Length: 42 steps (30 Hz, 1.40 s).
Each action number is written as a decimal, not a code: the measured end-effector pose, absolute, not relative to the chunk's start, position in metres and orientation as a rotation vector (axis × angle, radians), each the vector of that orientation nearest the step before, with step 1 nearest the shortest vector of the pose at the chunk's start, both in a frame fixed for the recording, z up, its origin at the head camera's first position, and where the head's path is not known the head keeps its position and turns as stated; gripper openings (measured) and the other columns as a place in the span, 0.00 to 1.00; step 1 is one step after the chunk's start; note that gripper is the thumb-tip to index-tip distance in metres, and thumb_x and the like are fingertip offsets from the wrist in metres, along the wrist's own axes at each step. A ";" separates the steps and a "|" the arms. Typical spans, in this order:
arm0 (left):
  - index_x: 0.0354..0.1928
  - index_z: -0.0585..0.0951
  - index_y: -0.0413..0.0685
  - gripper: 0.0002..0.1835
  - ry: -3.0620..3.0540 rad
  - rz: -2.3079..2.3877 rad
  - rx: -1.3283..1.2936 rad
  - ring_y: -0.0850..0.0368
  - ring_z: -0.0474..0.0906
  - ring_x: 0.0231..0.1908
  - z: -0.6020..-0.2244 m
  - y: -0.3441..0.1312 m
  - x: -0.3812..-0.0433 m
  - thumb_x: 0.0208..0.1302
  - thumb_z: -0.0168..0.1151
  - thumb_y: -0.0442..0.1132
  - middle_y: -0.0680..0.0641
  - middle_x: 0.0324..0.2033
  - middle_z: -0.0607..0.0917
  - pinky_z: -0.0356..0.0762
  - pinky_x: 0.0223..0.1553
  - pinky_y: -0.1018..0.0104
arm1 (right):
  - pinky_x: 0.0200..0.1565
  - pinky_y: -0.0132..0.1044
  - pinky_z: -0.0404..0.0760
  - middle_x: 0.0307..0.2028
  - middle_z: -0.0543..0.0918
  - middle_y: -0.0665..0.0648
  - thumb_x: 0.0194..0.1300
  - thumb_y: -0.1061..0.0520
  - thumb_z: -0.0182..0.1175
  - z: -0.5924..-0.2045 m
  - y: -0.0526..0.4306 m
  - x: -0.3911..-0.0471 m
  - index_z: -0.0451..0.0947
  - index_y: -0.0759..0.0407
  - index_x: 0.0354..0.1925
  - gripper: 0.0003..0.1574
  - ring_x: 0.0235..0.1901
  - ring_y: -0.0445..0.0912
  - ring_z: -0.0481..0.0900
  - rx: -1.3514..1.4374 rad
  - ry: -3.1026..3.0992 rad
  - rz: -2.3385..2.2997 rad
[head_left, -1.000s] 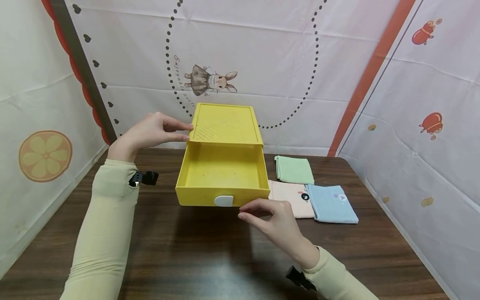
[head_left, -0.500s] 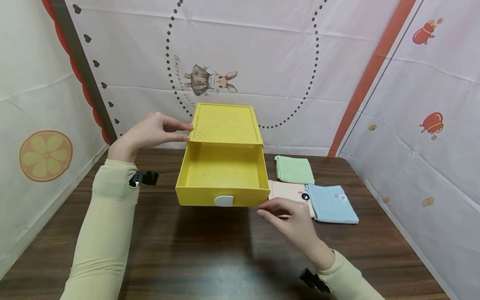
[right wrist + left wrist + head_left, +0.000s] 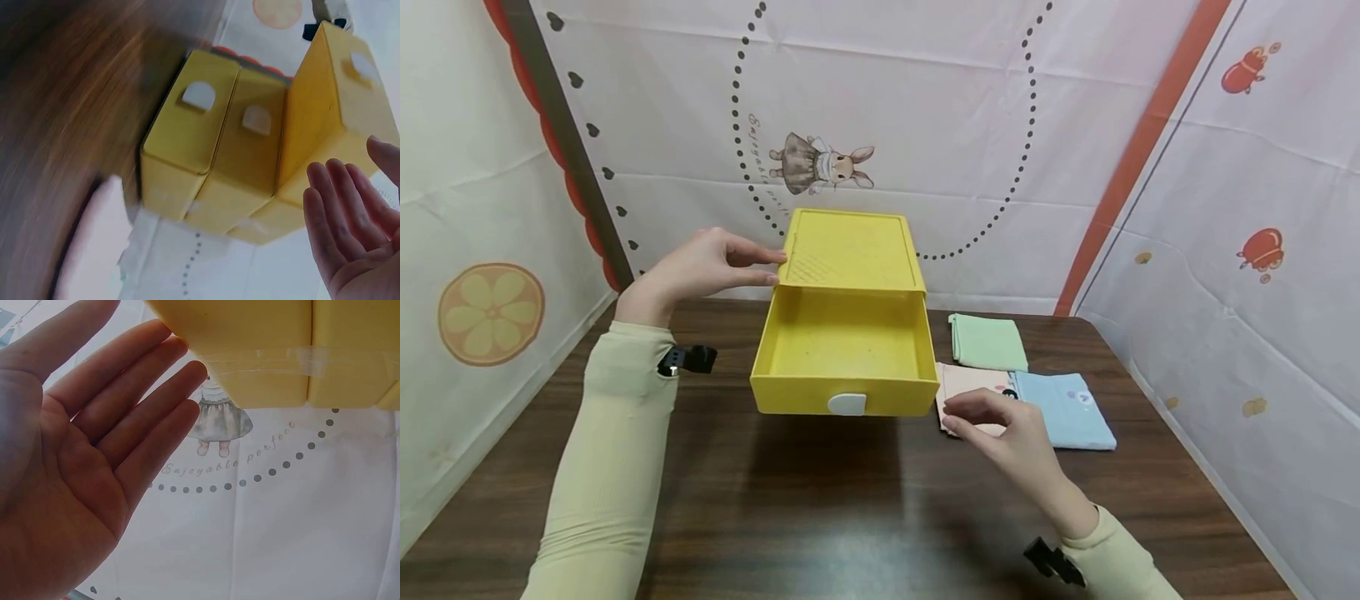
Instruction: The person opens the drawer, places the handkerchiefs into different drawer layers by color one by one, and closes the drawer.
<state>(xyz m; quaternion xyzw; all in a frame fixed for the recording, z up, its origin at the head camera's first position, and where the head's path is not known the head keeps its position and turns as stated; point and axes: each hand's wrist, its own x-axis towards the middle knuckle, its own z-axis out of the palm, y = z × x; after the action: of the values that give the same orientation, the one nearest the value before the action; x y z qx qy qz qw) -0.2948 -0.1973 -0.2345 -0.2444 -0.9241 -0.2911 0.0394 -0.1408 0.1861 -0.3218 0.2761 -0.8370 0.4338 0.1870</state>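
Note:
A yellow plastic drawer cabinet (image 3: pixel 857 246) stands at the table's far side. Its top drawer (image 3: pixel 805 393), with a white tab handle (image 3: pixel 847 405), is pulled out and holds nothing. My left hand (image 3: pixel 696 267) touches the cabinet's upper left edge with nearly straight fingertips; the left wrist view shows the palm bare. To the right of the drawer, my right hand (image 3: pixel 1015 433) hovers with loosely bent fingers and holds nothing. It overlaps a folded pink towel (image 3: pixel 957 380) in the head view. Two lower drawers, bottom (image 3: pixel 181 125) and middle (image 3: pixel 250 134), are pushed in.
Folded towels lie right of the cabinet on the dark wood table (image 3: pixel 820 508): a green one (image 3: pixel 988 343) behind and a blue one (image 3: pixel 1071 408) beside the pink. Printed white cloth (image 3: pixel 925 100) hangs close behind and along both sides.
My right hand has moved from the front right corner of the pulled-out drawer to the right, over the pink towel. My left hand and the drawer have stayed in place.

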 end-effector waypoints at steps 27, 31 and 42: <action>0.47 0.78 0.69 0.24 -2.842 -0.919 -0.738 0.63 0.74 0.38 -0.236 -0.198 -0.294 0.46 0.60 0.64 0.60 0.45 0.80 0.69 0.40 0.63 | 0.35 0.28 0.77 0.38 0.81 0.45 0.56 0.44 0.59 -0.438 0.314 -0.257 0.76 0.46 0.46 0.19 0.35 0.36 0.78 0.502 -2.463 1.068; 0.47 0.79 0.69 0.24 -2.839 -0.909 -0.739 0.62 0.74 0.36 -0.236 -0.198 -0.294 0.46 0.60 0.64 0.61 0.45 0.81 0.69 0.38 0.64 | 0.35 0.30 0.77 0.36 0.82 0.47 0.56 0.45 0.59 -0.421 0.308 -0.246 0.77 0.50 0.44 0.18 0.35 0.38 0.79 0.477 -2.489 1.082; 0.48 0.79 0.67 0.24 -2.837 -0.895 -0.743 0.60 0.72 0.33 -0.235 -0.197 -0.295 0.46 0.60 0.63 0.60 0.45 0.80 0.69 0.35 0.65 | 0.34 0.45 0.76 0.37 0.82 0.53 0.56 0.44 0.59 -0.391 0.305 -0.235 0.78 0.53 0.42 0.19 0.38 0.48 0.78 0.276 -2.635 0.905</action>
<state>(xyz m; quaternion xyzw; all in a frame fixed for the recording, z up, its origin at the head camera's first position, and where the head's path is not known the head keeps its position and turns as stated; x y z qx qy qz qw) -0.2945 -0.1970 -0.2347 -0.2420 -0.9247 -0.2915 0.0376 -0.2346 0.3045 -0.3911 0.0971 -0.9275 0.3186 0.1700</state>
